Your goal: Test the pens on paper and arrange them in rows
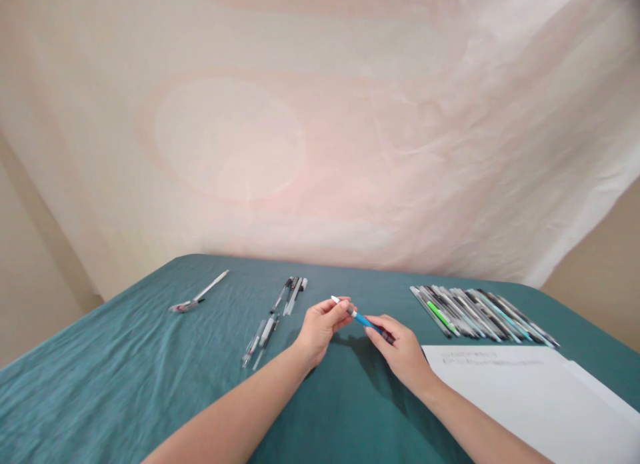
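Note:
A blue pen (364,321) with a white end is held between my two hands, above the middle of the table. My left hand (323,325) pinches it near the white end, which points up and to the left. My right hand (397,351) is closed around the darker lower end, so part of that end is hidden. To the left of my left hand lie a small group of pens (296,294) and, nearer to me, another group of pens (261,341).
A long row of pens (470,311), one bright green, lies at the right. In front of it are white paper sheets (525,404) with faint marks. A white pen-like item (213,284) lies far left with small pieces. Green cloth (125,384) covers the table; a pale curtain (350,151) hangs behind.

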Available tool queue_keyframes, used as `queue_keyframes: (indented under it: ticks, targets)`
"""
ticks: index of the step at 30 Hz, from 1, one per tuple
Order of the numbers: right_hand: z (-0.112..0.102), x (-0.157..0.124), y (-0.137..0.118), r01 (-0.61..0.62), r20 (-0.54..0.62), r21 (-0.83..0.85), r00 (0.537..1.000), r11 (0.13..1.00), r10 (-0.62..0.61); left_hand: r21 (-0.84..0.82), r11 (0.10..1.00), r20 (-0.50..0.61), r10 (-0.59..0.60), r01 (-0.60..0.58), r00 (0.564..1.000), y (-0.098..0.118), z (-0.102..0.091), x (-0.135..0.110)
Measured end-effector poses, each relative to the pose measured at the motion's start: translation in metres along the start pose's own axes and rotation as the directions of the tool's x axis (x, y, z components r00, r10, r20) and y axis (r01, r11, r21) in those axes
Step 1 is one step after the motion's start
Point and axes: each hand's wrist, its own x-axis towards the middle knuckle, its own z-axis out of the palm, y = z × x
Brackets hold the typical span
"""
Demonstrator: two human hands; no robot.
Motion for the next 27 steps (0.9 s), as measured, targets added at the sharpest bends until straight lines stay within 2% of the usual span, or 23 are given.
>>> queue_keyframes:
  ticks: [7, 12, 16, 20, 27]
  targets:
    - [0.0025, -0.0029, -0.0004, 0.125, -0.084, -0.163, 0.987, 0.979, -0.14, -0.135, 0.988, -0.015, -0.081, 0.078, 0.997, 0.0018, 0.0047, -0.0022]
    - [0.0019, -0.003, 0.0008, 0.072, -0.125, -0.186, 0.987, 0.98, -0.096, -0.162, 0.982, -0.008, -0.1, 0.097, 0.995, 0.0018, 0.0057, -0.0024]
    - [0.0006, -0.003, -0.0006, 0.013, -0.085, -0.108, 0.996, 0.994, -0.023, -0.177, 0.98, 0.0, -0.094, 0.093, 0.996, 0.0025, 0.0059, -0.0025]
    - [0.0011, -0.003, -0.0018, -0.042, 0.004, -0.012, 0.999, 0.999, 0.042, -0.2, 0.976, 0.042, -0.078, 0.085, 0.996, 0.0011, 0.0043, -0.0029]
    - [0.0029, -0.0034, -0.0003, -0.037, 0.056, -0.012, 0.998, 0.999, 0.038, -0.211, 0.972, 0.066, -0.087, 0.099, 0.994, 0.0005, 0.0034, -0.0026]
